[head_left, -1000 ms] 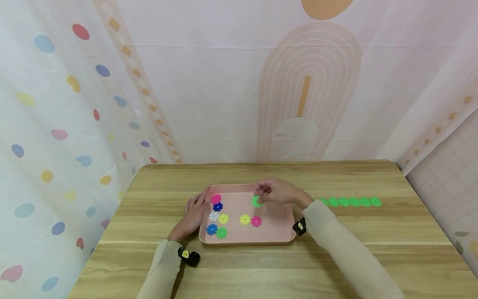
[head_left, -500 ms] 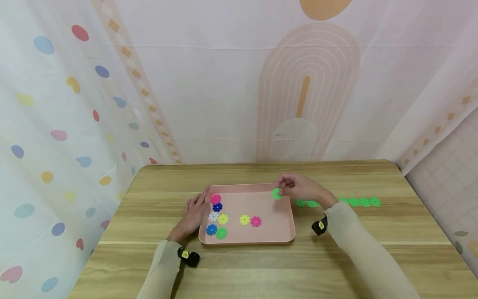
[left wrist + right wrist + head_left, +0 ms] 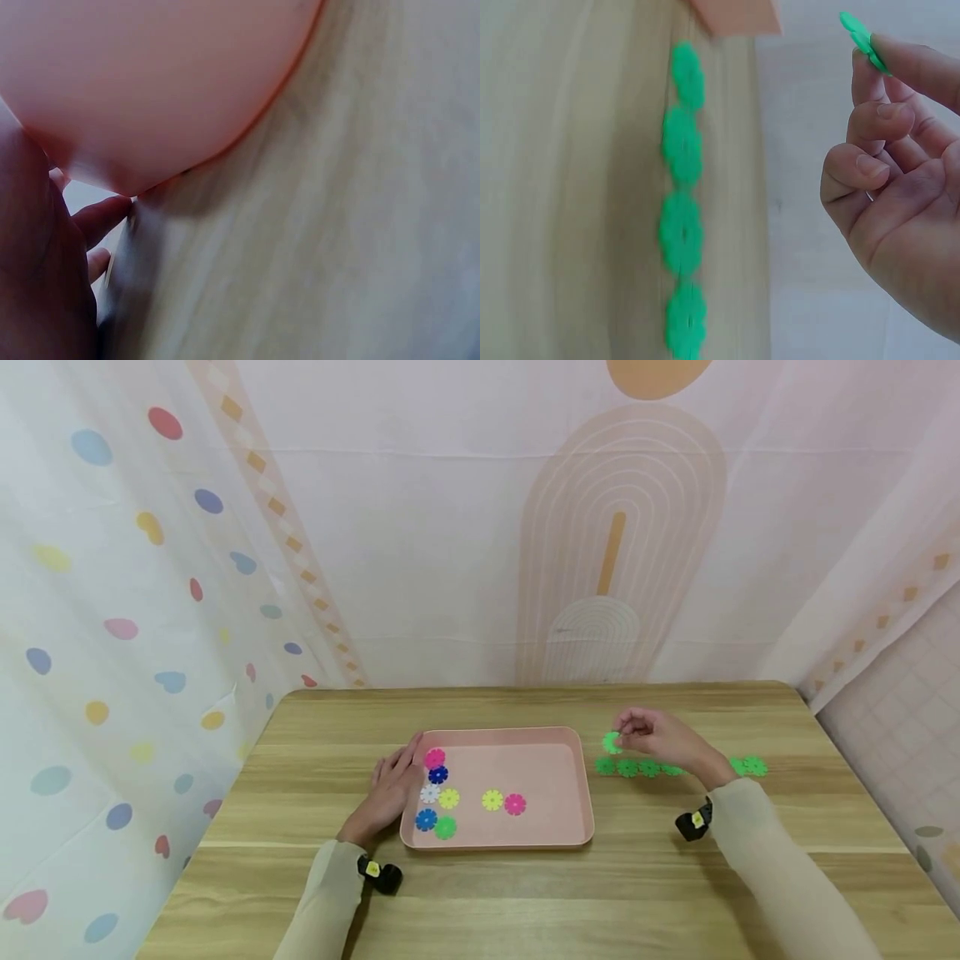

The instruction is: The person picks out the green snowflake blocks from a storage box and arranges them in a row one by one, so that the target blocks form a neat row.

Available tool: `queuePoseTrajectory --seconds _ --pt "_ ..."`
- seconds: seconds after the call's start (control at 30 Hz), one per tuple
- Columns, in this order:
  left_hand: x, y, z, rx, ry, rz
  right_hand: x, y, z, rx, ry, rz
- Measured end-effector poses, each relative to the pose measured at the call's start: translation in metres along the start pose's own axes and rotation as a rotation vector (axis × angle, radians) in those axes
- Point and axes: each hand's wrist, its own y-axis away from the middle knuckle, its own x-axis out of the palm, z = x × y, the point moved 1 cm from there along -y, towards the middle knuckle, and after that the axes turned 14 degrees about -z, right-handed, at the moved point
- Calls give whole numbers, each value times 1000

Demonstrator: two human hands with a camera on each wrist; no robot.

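Observation:
My right hand [image 3: 667, 743] pinches a green snowflake disc [image 3: 611, 742] between thumb and index finger, raised beside the tray's right end. In the right wrist view the same hand [image 3: 904, 161] has its other fingers curled loosely, and the held disc [image 3: 862, 43] is seen nearly edge-on. Below it, a row of green discs [image 3: 627, 767] lies on the table, partly hidden by the hand and wrist. My left hand [image 3: 390, 793] rests along the left wall of the pink tray [image 3: 536, 831], fingers extended; the left wrist view shows its fingertips at the tray's edge.
At the tray's left end lie pink [image 3: 435, 758], dark blue [image 3: 438, 775], white [image 3: 429, 793], yellow [image 3: 448, 798], blue [image 3: 426, 819] and green [image 3: 446, 827] discs. Another yellow disc [image 3: 492, 800] and a pink disc [image 3: 515, 804] lie near its middle. A curtain [image 3: 450, 568] hangs behind the wooden table [image 3: 495, 902].
My right hand has carried the green disc from over the tray rightward past its right rim, uncovering the left end of the green row. The left hand and tray stay put.

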Motion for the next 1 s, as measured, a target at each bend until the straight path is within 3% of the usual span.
queuePoseTrajectory --seconds 0.53,1.0 --pt "-1 0 -2 -10 1 0 -64 31 -39 162 75 -170" --pt "-1 0 0 -6 -6 7 -107 60 -86 240 117 -358"
